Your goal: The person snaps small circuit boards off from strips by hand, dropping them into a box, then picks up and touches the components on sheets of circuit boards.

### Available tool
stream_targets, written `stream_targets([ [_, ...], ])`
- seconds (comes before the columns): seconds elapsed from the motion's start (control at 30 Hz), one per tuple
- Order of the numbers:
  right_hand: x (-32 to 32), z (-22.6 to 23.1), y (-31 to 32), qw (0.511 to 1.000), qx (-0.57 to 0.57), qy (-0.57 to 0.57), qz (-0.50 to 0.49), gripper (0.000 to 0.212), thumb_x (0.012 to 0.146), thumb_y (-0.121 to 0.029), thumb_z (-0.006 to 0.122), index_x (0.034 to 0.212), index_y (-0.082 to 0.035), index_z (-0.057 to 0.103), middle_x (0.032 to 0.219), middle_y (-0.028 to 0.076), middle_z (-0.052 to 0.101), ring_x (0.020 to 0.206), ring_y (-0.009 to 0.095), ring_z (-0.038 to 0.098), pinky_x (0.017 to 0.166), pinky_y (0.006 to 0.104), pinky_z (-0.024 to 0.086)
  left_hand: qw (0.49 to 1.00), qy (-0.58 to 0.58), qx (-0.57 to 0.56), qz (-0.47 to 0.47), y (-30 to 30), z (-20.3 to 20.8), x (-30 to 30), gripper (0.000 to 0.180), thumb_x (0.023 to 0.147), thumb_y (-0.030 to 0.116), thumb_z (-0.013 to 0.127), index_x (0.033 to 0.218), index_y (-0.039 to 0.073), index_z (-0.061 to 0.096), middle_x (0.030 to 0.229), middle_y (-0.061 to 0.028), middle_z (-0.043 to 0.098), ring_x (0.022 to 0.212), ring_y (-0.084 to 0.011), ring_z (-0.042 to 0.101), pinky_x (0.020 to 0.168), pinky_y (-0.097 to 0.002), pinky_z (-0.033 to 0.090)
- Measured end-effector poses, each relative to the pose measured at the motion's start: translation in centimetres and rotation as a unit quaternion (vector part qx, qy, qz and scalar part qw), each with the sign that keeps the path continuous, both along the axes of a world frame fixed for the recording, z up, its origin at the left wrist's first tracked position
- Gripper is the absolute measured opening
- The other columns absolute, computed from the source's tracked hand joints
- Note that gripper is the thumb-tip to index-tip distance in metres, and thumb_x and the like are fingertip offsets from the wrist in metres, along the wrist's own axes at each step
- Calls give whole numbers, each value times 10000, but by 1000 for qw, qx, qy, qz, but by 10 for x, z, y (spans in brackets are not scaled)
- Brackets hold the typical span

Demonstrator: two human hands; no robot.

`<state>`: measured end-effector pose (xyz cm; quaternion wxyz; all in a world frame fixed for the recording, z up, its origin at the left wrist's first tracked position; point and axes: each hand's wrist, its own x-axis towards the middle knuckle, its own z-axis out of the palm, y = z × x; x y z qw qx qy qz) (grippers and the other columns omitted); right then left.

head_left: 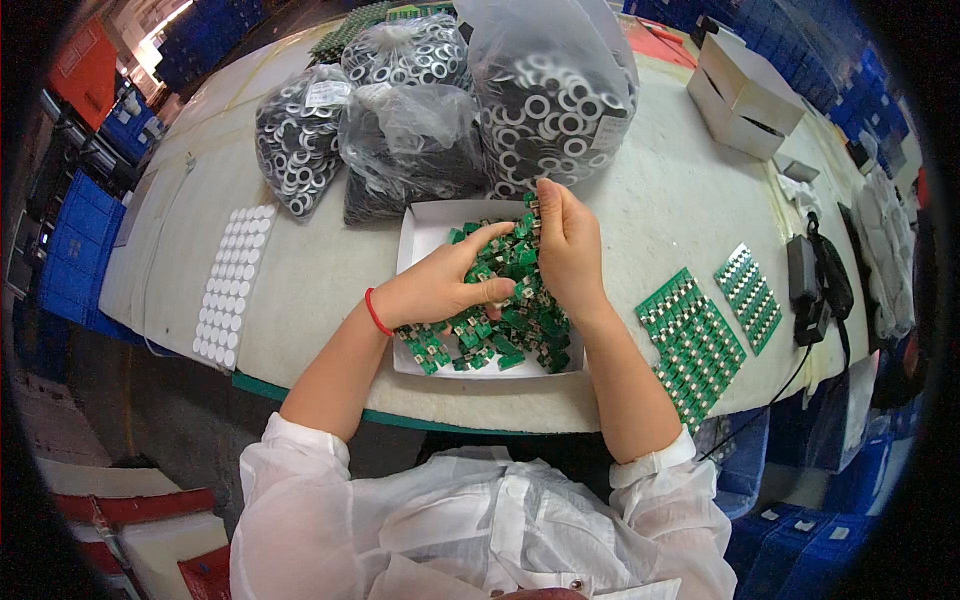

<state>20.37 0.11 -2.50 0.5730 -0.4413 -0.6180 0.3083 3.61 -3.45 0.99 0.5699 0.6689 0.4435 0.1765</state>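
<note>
A shallow white cardboard box point(424, 216) lies in front of me, holding a heap of small green circuit boards point(510, 335) with little metal and white parts. My left hand point(445, 283), a red cord at its wrist, reaches in from the left. Its thumb and forefinger curve around a clump of the boards; the other fingers are mostly hidden. Facing it on the right, my right hand point(570, 245) is closed against the same clump, thumb upward, with some boards standing up by the thumb. The fingertips of that hand are hidden among the boards.
Behind the box stand clear bags of ring-shaped parts point(560, 110) and a bag of dark pieces point(410, 150). A sheet of round white stickers point(235, 285) lies left. To the right are green circuit panels point(690, 345), a black adapter point(803, 270) with a cable, and a white carton point(745, 95).
</note>
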Motion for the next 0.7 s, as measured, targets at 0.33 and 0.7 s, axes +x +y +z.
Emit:
stream_targets([
  [0.33,-2,5,-4,991,-45,120,44,407,1011,-308,413,765,-3,523,595,-1,478,565,85,405,514,278,344,986,-112,102,-73,-1,-14,5,297,938,242,563,1085,-15,590,730,-61,680,690,-104,634,638,-257,476],
  [0.7,12,10,-3,974,-61,-211,62,429,981,-315,455,746,15,595,640,120,582,585,297,545,581,390,427,983,12,164,78,8,-5,-12,345,945,280,560,1111,-21,586,910,-77,636,663,-112,621,611,-248,481],
])
